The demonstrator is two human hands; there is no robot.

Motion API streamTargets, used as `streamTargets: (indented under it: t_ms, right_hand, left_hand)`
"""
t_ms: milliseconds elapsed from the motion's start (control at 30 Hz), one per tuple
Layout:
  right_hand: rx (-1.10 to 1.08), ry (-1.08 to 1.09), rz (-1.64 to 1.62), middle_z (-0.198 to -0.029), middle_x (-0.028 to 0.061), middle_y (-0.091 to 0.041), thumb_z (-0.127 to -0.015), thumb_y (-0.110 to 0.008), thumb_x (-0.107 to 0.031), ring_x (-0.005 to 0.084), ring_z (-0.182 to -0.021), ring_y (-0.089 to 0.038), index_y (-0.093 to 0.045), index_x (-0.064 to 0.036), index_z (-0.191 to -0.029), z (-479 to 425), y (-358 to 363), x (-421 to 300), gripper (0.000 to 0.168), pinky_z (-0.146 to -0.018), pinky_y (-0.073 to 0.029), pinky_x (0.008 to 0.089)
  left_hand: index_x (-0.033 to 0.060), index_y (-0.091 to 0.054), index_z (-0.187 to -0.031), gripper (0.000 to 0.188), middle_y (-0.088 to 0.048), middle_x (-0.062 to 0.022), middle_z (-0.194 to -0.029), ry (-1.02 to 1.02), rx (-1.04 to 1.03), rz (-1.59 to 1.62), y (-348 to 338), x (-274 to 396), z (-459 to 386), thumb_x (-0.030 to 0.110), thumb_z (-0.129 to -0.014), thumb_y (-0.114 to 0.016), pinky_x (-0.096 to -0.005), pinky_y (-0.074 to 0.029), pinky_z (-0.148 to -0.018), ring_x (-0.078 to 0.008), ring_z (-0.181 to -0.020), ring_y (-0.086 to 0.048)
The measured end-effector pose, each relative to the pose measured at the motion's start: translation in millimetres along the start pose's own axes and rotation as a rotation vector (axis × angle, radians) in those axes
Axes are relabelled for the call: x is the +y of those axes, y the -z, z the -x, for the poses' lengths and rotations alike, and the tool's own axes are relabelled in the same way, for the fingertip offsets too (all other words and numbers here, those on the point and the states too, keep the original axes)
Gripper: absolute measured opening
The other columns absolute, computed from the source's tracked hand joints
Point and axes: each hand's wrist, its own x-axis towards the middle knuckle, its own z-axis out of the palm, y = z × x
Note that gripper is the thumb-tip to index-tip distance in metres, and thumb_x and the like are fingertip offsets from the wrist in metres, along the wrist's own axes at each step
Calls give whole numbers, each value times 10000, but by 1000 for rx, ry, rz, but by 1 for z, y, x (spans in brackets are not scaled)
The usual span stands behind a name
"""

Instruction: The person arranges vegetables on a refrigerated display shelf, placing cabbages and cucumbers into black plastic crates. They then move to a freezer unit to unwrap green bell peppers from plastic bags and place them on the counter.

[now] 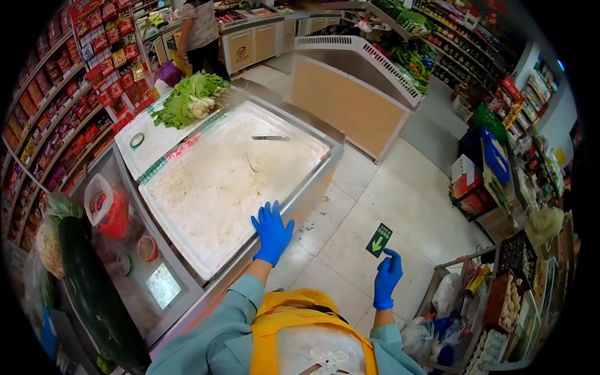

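Observation:
My left hand (273,234), in a blue glove, rests with spread fingers at the near edge of a stained white foam board (211,187) on a counter. A thin dark strip (271,138), too small to tell if it is a blade, lies towards the board's far side. Beyond it, leafy greens with pale stem ends (192,101) lie on a second white board (161,140), along with a roll of green tape (137,140). My right hand (388,281), also gloved in blue, hangs over the floor with loosely bent fingers and nothing visible in it.
At left, a glass-topped freezer (140,281) bears a large winter melon (96,300) and a red bag (110,213). A vegetable stand (347,103) rises ahead. Crates of eggs (506,304) stand at lower right. A person (201,33) is at the back.

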Motion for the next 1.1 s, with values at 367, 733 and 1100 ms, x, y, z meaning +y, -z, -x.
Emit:
streamTargets:
  t_ms: [367,733,1100]
  right_hand:
    - [-468,491,-9,-829,120,-615,-873,-542,-108,185,-756,-597,-592,-50,-1114,-337,-248,37,253,-662,-474,299]
    - [-869,1410,616,-992,119,-556,-716,-564,-174,292,-957,-500,-620,-88,-733,-319,-478,36,104,-824,-358,439]
    - [-815,1444,129,-938,121,-581,-762,-550,-188,310,-927,-520,-643,-105,-749,-331,-494,38,125,-929,-307,524]
  left_hand:
    - [85,-578,-1089,347,-577,-125,-986,360,60,145,-48,-12,-21,224,-777,-642,-402,-407,-754,-301,-895,-533]
    - [118,-637,-711,50,-571,-65,-655,527,433,-189,-49,19,-60,113,-757,-620,-392,-403,-575,-268,-638,-537]
    - [124,-626,-681,65,-552,-57,-646,575,414,-302,-59,14,-56,112,-744,-617,-388,-388,-569,-260,-645,-531]
